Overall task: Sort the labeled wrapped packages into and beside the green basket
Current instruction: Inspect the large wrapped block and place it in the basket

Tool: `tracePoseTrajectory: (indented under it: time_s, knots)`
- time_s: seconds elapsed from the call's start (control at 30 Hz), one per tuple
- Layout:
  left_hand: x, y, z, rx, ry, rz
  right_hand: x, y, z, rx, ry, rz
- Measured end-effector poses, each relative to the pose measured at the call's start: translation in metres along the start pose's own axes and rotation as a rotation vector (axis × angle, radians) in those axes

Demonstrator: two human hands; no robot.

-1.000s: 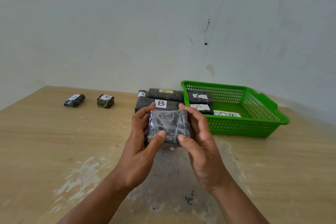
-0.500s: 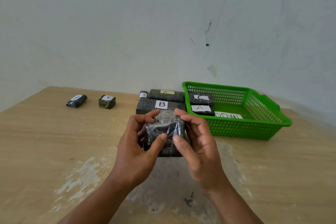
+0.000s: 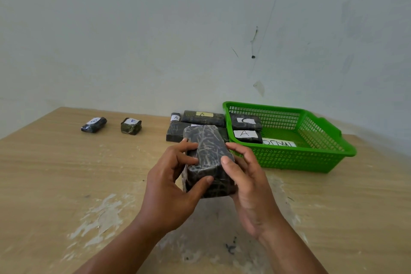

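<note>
Dark crackle-patterned package [image 3: 208, 158]; bright green basket [image 3: 311, 160]; tan table [image 3: 66, 173].

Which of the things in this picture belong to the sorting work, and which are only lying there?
Belonging to the job: held package, left hand, right hand, green basket, C package and A package inside it, package group beside it, small packages far left.
Only lying there: pale patches on the table, dark spot on the wall.
</note>
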State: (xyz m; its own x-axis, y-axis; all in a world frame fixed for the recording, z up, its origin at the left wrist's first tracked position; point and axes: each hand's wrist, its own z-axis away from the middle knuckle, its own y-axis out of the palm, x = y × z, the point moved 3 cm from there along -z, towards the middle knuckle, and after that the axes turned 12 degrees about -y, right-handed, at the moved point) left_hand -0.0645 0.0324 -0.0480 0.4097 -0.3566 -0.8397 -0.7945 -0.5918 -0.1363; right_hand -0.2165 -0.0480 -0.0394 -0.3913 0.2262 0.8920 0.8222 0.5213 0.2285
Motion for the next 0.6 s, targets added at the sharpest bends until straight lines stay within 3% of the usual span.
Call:
tracePoseTrajectory:
  time_s: [0.17, 0.27, 0.4, 0.6]
  knots:
    - [-0.009, -0.005, -0.004, -0.014, 0.034, -0.261, 0.006, -0.010, -0.001, -0.004, -0.078, 0.086]
    - [-0.013, -0.007, -0.008, -0.022, 0.155, -0.439, 0.009, -0.012, -0.001, 0.065, -0.164, 0.227]
    - [-0.016, -0.009, -0.010, 0.091, 0.273, -0.553, 0.007, -0.015, 0.001, 0.093, -0.283, 0.411]
    - [-0.020, -0.015, -0.012, 0.130, 0.373, -0.662, 0.004, -0.014, 0.002, 0.026, -0.259, 0.141]
